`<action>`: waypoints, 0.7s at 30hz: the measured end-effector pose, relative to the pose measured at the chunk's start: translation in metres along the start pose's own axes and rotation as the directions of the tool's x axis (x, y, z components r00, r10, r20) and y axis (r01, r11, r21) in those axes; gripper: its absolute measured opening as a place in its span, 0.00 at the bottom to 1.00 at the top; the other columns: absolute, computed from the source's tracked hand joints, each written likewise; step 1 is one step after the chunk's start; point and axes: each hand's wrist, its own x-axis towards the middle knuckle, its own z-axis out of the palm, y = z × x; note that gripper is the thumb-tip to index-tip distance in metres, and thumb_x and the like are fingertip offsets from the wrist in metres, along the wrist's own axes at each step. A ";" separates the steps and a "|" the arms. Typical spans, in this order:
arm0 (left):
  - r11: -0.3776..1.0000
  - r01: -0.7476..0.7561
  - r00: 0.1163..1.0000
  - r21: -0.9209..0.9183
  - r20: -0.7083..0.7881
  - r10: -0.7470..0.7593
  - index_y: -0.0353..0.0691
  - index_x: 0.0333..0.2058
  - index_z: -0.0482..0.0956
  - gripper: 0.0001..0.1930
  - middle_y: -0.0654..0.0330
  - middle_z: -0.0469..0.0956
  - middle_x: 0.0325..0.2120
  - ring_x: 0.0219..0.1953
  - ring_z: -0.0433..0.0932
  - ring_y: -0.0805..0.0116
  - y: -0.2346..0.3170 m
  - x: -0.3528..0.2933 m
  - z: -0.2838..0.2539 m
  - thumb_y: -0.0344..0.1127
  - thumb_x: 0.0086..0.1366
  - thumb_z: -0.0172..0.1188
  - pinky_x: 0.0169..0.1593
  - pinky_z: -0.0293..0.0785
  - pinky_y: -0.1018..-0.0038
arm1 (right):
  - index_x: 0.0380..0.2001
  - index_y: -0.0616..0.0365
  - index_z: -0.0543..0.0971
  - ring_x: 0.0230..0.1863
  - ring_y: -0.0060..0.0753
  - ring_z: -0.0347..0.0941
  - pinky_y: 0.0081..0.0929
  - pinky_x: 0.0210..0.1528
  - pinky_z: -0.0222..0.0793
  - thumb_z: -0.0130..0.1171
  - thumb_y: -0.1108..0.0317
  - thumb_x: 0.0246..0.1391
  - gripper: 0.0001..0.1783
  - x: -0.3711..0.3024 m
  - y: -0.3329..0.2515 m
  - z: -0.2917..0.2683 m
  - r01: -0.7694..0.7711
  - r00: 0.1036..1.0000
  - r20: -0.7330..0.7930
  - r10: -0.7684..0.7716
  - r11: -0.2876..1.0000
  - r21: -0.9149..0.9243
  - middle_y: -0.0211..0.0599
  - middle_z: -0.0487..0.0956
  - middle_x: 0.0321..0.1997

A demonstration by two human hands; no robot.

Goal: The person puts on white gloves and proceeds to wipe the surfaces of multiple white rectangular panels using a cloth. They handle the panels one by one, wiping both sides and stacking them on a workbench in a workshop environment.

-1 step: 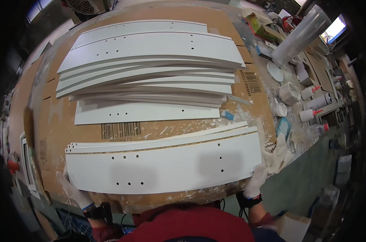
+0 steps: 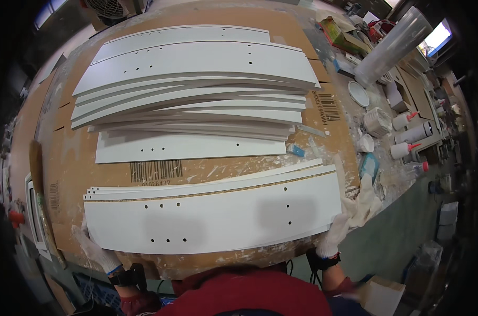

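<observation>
A short stack of long white panels, slightly curved and drilled with small dark holes, lies close in front of me; its top panel [image 2: 233, 221] has a rough brown strip along the far edge. My left hand [image 2: 94, 252], in a white knit glove, grips the stack's left end. At the right end, my gloved right hand [image 2: 332, 237] is closed around the lower corner, its fingertips partly hidden. I cannot tell how many panels the hands hold. Beyond lies a taller, fanned pile of similar panels [image 2: 197, 58].
Cardboard [image 2: 65, 184] covers the table. A long-handled brush [image 2: 36, 163] lies at the left edge. Rightward are a loose white glove [image 2: 364, 203], a blue block [image 2: 297, 151], red-tipped bottles [image 2: 401, 151], a white cup [image 2: 365, 142] and a clear plastic roll [image 2: 391, 50].
</observation>
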 end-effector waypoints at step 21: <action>0.918 -0.291 0.891 0.270 0.426 0.158 0.30 0.60 0.62 0.35 0.48 0.62 0.61 0.65 0.59 0.56 0.112 -0.008 0.075 0.49 0.61 0.58 0.66 0.54 0.62 | 0.57 0.61 0.68 0.64 0.48 0.59 0.45 0.64 0.54 0.56 0.52 0.53 0.33 0.066 -0.031 -0.048 0.122 0.989 0.086 -0.121 0.327 -0.937 0.46 0.65 0.62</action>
